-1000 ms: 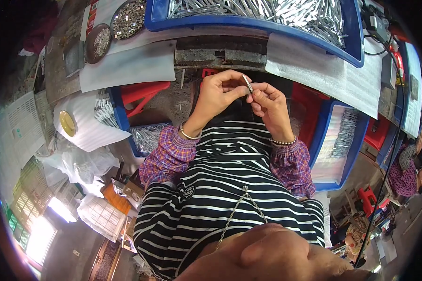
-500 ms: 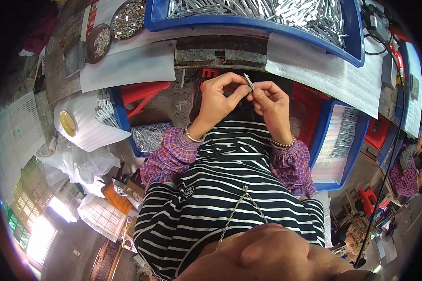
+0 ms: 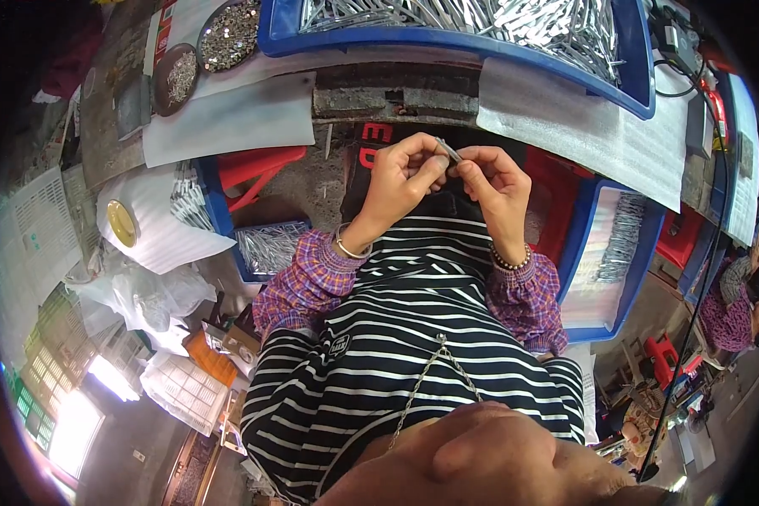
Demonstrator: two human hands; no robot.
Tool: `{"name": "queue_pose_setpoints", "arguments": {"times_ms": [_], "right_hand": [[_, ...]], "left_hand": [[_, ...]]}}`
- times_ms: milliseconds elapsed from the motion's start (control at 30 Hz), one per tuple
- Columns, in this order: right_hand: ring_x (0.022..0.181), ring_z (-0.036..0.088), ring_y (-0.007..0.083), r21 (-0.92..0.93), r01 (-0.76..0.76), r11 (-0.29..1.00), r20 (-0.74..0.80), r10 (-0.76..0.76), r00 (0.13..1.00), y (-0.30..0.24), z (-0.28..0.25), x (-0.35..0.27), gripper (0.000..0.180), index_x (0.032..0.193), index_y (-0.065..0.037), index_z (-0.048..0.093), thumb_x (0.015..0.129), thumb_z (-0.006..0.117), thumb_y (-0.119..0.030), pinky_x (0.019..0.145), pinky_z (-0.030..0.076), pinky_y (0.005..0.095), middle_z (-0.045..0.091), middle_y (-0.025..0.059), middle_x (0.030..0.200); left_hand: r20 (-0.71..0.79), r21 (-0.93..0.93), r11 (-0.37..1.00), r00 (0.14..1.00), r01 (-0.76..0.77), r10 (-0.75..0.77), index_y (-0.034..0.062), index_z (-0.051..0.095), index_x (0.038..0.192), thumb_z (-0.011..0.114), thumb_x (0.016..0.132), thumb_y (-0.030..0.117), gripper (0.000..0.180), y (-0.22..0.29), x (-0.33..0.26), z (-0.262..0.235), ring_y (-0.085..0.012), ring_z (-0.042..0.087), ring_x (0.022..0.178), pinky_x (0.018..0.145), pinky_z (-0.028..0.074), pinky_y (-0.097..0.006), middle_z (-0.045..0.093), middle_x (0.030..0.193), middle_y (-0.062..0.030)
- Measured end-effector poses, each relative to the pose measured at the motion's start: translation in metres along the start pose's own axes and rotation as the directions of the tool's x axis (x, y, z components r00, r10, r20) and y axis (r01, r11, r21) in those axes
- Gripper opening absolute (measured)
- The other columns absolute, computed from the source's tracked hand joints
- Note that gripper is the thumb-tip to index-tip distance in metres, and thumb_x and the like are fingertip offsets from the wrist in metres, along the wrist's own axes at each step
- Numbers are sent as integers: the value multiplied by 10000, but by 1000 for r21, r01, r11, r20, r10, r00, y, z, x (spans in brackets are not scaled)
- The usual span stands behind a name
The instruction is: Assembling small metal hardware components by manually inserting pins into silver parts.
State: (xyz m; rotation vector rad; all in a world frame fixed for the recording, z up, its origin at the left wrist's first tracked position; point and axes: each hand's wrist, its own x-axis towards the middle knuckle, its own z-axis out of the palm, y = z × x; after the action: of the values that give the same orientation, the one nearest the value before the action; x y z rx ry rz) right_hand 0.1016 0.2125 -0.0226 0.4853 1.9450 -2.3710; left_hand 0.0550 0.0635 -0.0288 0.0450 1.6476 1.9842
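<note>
A small, narrow silvery metal piece [image 3: 449,151] is held up in front of my striped apron, just off the near edge of the bench. My left hand [image 3: 406,173] pinches it between thumb and fingers from the left. From the other side, the thumb and fingertips of my right hand [image 3: 496,184] close on its lower end. Fingers cover part of the piece, so its exact kind cannot be made out. Beyond the bench edge stands a large blue tray [image 3: 447,42] heaped with similar-looking long, shiny metal pieces.
Two round dishes, one of small metal bits [image 3: 230,35] and one of tiny pins [image 3: 177,78], sit at the far left. Blue trays with metal pieces stand at my right [image 3: 594,320] and left [image 3: 253,274]. A red stool [image 3: 257,169] is under the bench. Another person [image 3: 729,312] is far right.
The metal piece has tipped lower and now shows less between my fingers. My right hand has shifted slightly right, and its fingers sit differently on the piece.
</note>
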Motion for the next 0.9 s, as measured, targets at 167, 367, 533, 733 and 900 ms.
{"name": "queue_pose_setpoints", "arguments": {"times_ms": [167, 367, 533, 733, 900], "right_hand": [[659, 551, 41, 29, -27, 999, 17, 27, 1000, 3, -3, 0, 146, 969, 18, 605, 854, 607, -71, 545, 409, 153, 638, 36, 797], [621, 521, 30, 73, -64, 995, 43, 61, 997, 4, -2, 1, 150, 968, 16, 604, 852, 611, -79, 523, 389, 143, 634, 31, 791], [623, 522, 31, 81, -73, 994, 58, 68, 996, 4, -2, 1, 149, 964, 18, 602, 851, 612, -80, 523, 390, 143, 635, 35, 795], [616, 519, 33, 37, -42, 998, 38, 40, 998, 3, -1, 3, 138, 954, 18, 604, 854, 607, -77, 520, 389, 146, 639, 43, 794], [587, 505, 41, 170, -180, 969, 98, 165, 981, 2, -7, 5, 141, 950, 16, 606, 855, 607, -89, 493, 370, 156, 635, 52, 764]], "left_hand": [[-17, -14, 1000, 1000, 0, 0, -16, 583, 872, 550, 837, 25, 63, 2, 1, -1, -46, 557, 613, 547, 455, -175, 600, 711, -23], [-21, 46, 998, 999, -45, 46, -20, 599, 844, 564, 821, 21, 58, -5, 1, -1, -32, 551, 597, 515, 431, -166, 611, 700, -20], [-5, 165, 985, 999, -53, 54, 3, 575, 911, 550, 845, 20, 72, -6, 1, -5, -39, 533, 632, 562, 436, -173, 570, 743, 3], [-54, 83, 993, 995, -84, 89, -25, 601, 871, 579, 813, 18, 75, -7, 4, -3, -39, 567, 609, 520, 443, -175, 628, 722, -19], [-40, 59, 996, 997, -68, 71, -17, 592, 902, 590, 814, 16, 94, -4, 5, -1, -47, 573, 648, 551, 457, -182, 628, 754, -23]]}}
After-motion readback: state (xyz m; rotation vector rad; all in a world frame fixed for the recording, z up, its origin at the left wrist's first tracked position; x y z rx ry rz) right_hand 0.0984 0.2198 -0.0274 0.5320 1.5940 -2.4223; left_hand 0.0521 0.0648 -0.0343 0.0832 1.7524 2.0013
